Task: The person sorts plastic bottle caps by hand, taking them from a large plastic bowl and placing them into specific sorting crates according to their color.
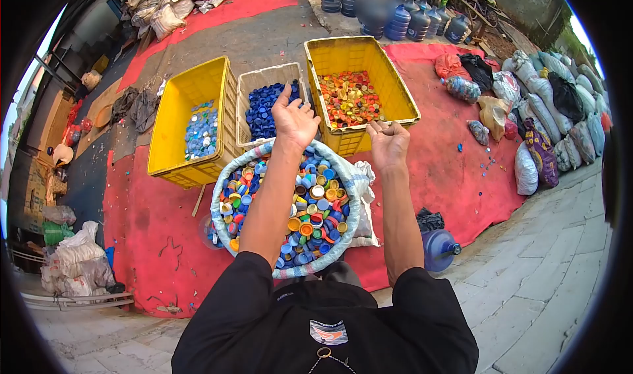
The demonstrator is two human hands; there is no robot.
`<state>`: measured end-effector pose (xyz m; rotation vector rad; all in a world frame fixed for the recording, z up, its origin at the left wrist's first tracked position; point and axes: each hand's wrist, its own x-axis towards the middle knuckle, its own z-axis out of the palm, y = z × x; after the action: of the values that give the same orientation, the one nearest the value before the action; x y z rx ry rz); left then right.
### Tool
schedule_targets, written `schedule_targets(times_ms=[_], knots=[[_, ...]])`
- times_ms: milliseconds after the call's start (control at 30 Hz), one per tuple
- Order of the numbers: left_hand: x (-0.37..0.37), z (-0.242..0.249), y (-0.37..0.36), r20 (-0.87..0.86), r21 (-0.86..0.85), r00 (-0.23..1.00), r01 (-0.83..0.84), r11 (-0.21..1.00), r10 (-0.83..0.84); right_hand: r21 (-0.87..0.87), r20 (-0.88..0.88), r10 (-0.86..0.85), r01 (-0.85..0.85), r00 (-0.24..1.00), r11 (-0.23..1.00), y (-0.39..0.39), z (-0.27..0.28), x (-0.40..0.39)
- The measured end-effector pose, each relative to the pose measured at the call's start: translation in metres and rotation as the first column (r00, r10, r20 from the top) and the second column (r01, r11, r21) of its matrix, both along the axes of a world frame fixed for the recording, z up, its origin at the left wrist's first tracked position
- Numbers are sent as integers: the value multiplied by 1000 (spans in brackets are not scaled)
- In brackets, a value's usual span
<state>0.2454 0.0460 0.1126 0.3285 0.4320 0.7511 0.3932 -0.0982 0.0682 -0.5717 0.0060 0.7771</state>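
Note:
My left hand (295, 118) is held palm up with its fingers apart over the near right corner of a white crate (242, 120) of dark blue bottle caps (262, 109). By the near rim of the right yellow crate (353, 54), my right hand (390, 143) has its fingers curled and pinched together; whatever they hold, if anything, is hidden. That crate contains red, orange and yellow caps (348, 97). Below my forearms stands a wide open sack (355, 206) full of mixed-colour caps (316, 209). Light blue and white caps (201, 131) lie in the left yellow crate (173, 100).
Red sheeting (151, 242) covers much of the ground. Large blue water jugs (419, 24) stand at the back, and another jug (440, 250) lies at right. Filled sacks (544, 97) are piled far right, more sacks (76, 262) at left. A stick (198, 201) lies near the left crate.

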Motion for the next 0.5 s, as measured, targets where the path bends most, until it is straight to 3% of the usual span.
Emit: schedule_targets(times_ms=[67,167,200,267,300,367,467,500], knots=[[-37,-17,8,-73,126,997,-21,992,30,-51,147,-25,33,989,998,-10,-3,-9],[-107,-44,-6,-176,168,980,-69,983,99,-304,288,19,72,957,950,-44,-20,-43],[-130,-56,-15,-168,153,980,-77,985,103,-400,404,108,69,908,914,-58,-37,-51],[-170,-73,-40,-224,157,964,-106,982,140,-569,585,305,112,752,815,-83,-84,-70],[-187,-81,-54,-289,172,942,-126,977,172,-632,672,348,261,654,730,-93,-98,-87],[-220,-96,-82,-340,195,918,-141,971,201,-712,689,503,359,521,604,-116,-98,-121],[-251,-107,-122,-494,229,829,-166,959,262,-638,759,610,452,229,623,-140,-108,-158],[-260,-112,-132,-534,246,801,-158,956,269,-636,750,635,462,184,618,-146,-109,-168]])
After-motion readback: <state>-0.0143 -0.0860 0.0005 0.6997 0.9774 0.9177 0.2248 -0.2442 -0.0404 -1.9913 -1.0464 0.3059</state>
